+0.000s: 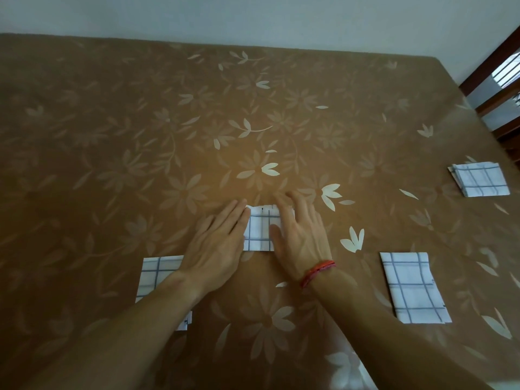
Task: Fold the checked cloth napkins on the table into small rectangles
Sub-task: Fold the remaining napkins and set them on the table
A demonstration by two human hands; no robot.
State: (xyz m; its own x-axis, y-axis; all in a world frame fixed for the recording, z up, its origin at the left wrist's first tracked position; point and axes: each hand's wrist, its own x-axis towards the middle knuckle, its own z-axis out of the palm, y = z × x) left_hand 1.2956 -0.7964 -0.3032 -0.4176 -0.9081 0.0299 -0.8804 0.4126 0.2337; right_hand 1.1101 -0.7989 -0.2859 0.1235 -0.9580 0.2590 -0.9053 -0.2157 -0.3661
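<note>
Four white cloth napkins with thin blue-grey checks lie folded on the brown, leaf-patterned tabletop (112, 136) in the head view, the only one we have.

The middle napkin (260, 230) is a small upright rectangle near the centre of the frame, and both hands are on it. We see the left hand (216, 249) lying flat along its left edge, fingers straight and close together, pointing away from the person and slightly to the right, with the fingertips reaching the napkin's far left corner. The right hand (301, 237) covers the napkin's right side, palm down, fingers straight and a little spread. They reach past the far edge onto the tabletop, and the thumb rests on the checked cloth. Neither hand pinches or curls round anything; both press flat. Only a narrow strip of the napkin shows between them.

Both forearms come in from the bottom edge and converge towards the napkin. We note a red cord bracelet (318, 273) on the right wrist.

The left napkin (157, 273) lies under the left forearm, partly hidden by it. The near-right napkin (413, 288) lies well apart from the right hand, and the far-right napkin (478, 180) sits close to the right edge of the tabletop.
</note>
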